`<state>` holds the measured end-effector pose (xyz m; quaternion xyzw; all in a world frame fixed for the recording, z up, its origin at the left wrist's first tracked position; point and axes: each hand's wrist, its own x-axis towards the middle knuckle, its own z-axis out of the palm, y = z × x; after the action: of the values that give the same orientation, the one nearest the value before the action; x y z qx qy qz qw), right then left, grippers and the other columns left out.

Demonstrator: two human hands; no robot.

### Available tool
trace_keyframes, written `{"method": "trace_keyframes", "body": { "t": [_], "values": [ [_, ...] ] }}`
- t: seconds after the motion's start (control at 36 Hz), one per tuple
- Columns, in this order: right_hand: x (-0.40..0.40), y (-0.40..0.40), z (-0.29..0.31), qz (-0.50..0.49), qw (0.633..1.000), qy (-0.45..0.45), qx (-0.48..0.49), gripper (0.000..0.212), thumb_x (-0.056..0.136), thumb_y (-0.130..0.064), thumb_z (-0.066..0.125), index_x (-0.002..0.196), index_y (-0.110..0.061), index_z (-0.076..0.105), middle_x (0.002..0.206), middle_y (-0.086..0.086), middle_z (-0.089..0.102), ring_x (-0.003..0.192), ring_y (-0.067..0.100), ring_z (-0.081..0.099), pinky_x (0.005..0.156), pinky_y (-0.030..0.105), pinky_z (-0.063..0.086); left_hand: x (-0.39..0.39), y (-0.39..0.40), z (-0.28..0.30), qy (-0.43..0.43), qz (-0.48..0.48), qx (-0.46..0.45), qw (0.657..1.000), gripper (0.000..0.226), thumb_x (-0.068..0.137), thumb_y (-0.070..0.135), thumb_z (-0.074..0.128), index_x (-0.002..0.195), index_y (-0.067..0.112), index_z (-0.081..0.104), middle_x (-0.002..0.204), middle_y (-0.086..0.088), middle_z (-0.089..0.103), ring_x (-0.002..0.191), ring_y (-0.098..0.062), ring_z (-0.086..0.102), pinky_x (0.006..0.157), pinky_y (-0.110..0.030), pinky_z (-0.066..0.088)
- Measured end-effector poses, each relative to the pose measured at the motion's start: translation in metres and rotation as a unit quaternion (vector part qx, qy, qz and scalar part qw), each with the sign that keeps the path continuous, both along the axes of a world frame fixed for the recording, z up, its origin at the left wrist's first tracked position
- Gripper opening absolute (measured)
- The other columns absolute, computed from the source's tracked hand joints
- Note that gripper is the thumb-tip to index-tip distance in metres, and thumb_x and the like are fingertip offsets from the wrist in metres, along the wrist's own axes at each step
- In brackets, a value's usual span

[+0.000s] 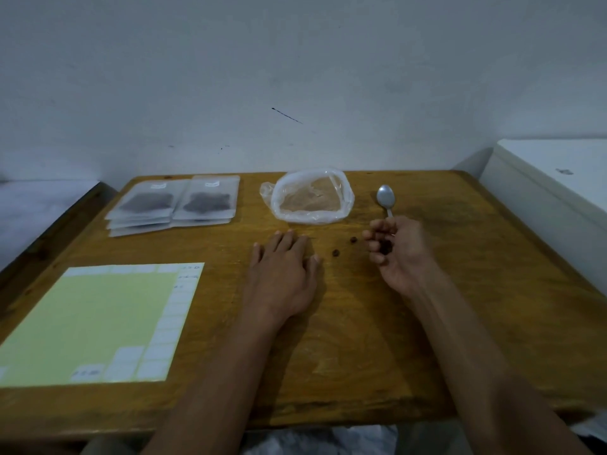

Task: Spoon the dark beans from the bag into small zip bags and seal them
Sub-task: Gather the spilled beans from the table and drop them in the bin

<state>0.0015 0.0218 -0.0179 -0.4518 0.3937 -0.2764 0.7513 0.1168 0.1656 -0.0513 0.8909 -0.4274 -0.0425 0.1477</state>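
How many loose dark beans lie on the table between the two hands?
2: one bean beside the right hand fingertips, another bean nearer the left hand. More may be hidden inside the right hand.

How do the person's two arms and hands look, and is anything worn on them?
Both forearms are bare up to the lower edge of the picture; no sleeves show. The left hand and the right hand wear no gloves. I see no watch, ring or bracelet on either wrist or on the fingers that show.
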Motion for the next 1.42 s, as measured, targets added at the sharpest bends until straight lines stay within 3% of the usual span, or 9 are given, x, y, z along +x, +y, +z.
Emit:
{"method": "trace_keyframes", "body": {
  "t": [0.17, 0.42, 0.56, 0.72, 0.86, 1.0, 1.11, 1.28, 1.42],
  "values": [
    [0.02, 0.011, -0.015, 0.026, 0.857, 0.283, -0.431, 0.024, 0.099, -0.031, 0.056, 0.09, -0.017, 0.074, 0.08, -0.002, 0.068, 0.069, 0.009, 0.058, 0.059, 0.024, 0.041, -0.001, -0.002, 0.001, 0.004, 0.005, 0.004, 1.0, 0.057, 0.104, 0.052, 0.026, 0.155, 0.027, 0.027, 0.166, 0.002, 0.02, 0.154, -0.017, 0.008, 0.125, -0.05, 0.008],
    [0.033, 0.009, -0.024, 0.001, 0.801, 0.388, -0.456, 0.021, 0.095, -0.03, 0.063, 0.083, -0.014, 0.07, 0.079, 0.003, 0.067, 0.073, 0.017, 0.063, 0.062, 0.03, 0.051, -0.001, -0.002, 0.001, 0.011, 0.009, 0.008, 1.0, 0.058, 0.104, 0.052, 0.026, 0.155, 0.028, 0.026, 0.166, 0.003, 0.018, 0.154, -0.016, 0.007, 0.125, -0.048, 0.005],
    [0.016, 0.008, -0.02, 0.017, 0.862, 0.284, -0.42, 0.027, 0.095, -0.035, 0.062, 0.078, -0.015, 0.068, 0.072, 0.0, 0.067, 0.066, 0.012, 0.06, 0.058, 0.026, 0.042, -0.001, 0.0, 0.001, 0.01, 0.006, 0.005, 1.0, 0.058, 0.104, 0.052, 0.026, 0.156, 0.027, 0.026, 0.166, 0.002, 0.018, 0.154, -0.017, 0.007, 0.125, -0.049, 0.006],
    [-0.003, -0.005, -0.007, -0.023, 0.992, 0.073, -0.1, 0.01, 0.096, -0.012, 0.053, 0.09, -0.01, 0.061, 0.071, 0.004, 0.062, 0.051, 0.009, 0.046, 0.042, 0.022, 0.032, -0.001, 0.001, 0.001, 0.01, 0.001, -0.002, 1.0, 0.058, 0.104, 0.051, 0.026, 0.156, 0.026, 0.027, 0.166, 0.001, 0.019, 0.154, -0.017, 0.007, 0.125, -0.049, 0.006],
    [-0.001, 0.002, -0.007, 0.001, 0.979, 0.119, -0.164, 0.017, 0.097, -0.024, 0.056, 0.089, -0.013, 0.066, 0.073, -0.001, 0.059, 0.058, 0.009, 0.048, 0.05, 0.023, 0.038, 0.0, 0.0, 0.001, 0.009, 0.001, 0.001, 1.0, 0.057, 0.104, 0.052, 0.026, 0.155, 0.027, 0.027, 0.166, 0.002, 0.02, 0.154, -0.017, 0.008, 0.125, -0.05, 0.007],
    [0.007, 0.018, -0.017, 0.103, 0.842, 0.256, -0.464, 0.017, 0.093, -0.04, 0.065, 0.094, -0.026, 0.075, 0.062, -0.013, 0.06, 0.06, 0.0, 0.055, 0.065, 0.027, 0.047, 0.0, -0.001, 0.0, 0.007, 0.006, 0.002, 1.0, 0.057, 0.104, 0.052, 0.027, 0.155, 0.027, 0.028, 0.166, 0.002, 0.02, 0.154, -0.016, 0.009, 0.125, -0.048, 0.006],
    [0.014, 0.018, -0.022, 0.112, 0.8, 0.297, -0.51, 0.014, 0.088, -0.04, 0.071, 0.093, -0.029, 0.078, 0.076, -0.014, 0.07, 0.074, 0.004, 0.063, 0.072, 0.029, 0.054, 0.0, -0.001, -0.002, 0.003, 0.007, 0.001, 1.0, 0.056, 0.104, 0.051, 0.027, 0.154, 0.027, 0.028, 0.165, 0.002, 0.021, 0.154, -0.016, 0.009, 0.124, -0.048, 0.005],
    [0.013, 0.02, -0.019, 0.11, 0.802, 0.31, -0.498, 0.012, 0.087, -0.036, 0.073, 0.08, -0.026, 0.071, 0.073, -0.012, 0.066, 0.075, 0.007, 0.062, 0.067, 0.027, 0.049, -0.001, -0.001, -0.002, 0.001, 0.008, 0.0, 1.0, 0.056, 0.104, 0.051, 0.027, 0.154, 0.026, 0.029, 0.165, 0.002, 0.022, 0.154, -0.017, 0.01, 0.125, -0.049, 0.007],
    [0.0, 0.017, -0.015, 0.082, 0.903, 0.21, -0.365, 0.012, 0.089, -0.028, 0.071, 0.083, -0.018, 0.069, 0.072, -0.004, 0.066, 0.066, 0.008, 0.059, 0.063, 0.026, 0.047, 0.0, -0.001, 0.0, 0.006, -0.001, 0.006, 1.0, 0.057, 0.104, 0.052, 0.027, 0.154, 0.026, 0.029, 0.165, 0.001, 0.022, 0.154, -0.018, 0.01, 0.125, -0.05, 0.008]
  ]
}}
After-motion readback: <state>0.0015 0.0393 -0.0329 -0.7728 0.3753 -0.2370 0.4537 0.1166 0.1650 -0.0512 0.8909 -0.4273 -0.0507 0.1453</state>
